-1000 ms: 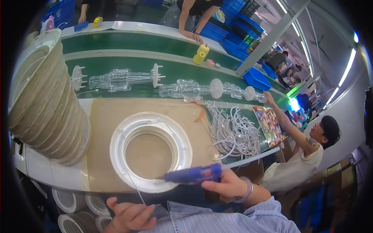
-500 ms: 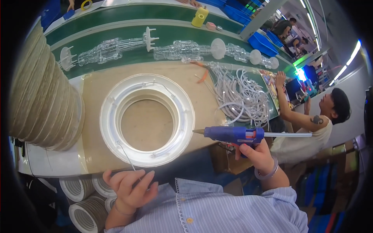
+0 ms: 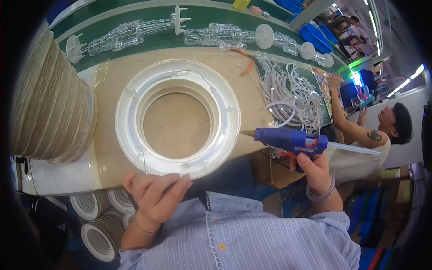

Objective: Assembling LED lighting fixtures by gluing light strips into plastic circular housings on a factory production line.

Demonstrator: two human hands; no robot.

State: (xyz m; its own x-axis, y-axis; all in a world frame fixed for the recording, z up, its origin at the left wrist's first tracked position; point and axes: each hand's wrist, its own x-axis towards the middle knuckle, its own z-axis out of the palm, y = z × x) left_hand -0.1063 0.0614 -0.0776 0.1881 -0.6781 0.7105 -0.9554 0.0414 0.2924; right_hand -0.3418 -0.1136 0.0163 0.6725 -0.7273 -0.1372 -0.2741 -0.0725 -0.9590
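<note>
Swung in since a moment ago, the blue glue gun (image 3: 290, 141), gripped tight in the right hand (image 3: 315, 168), nears the white ring (image 3: 177, 119) on the table (image 3: 105, 94) without touching, gluing seemingly unfinished, while the left hand (image 3: 155, 195) rests loosely curled, empty, at its near rim.

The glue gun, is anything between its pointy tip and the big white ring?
Nothing visible. The right hand holds the blue glue gun with its tip just beside the white ring's outer right edge. The left hand sits at the ring's near edge, away from the tip.
</note>
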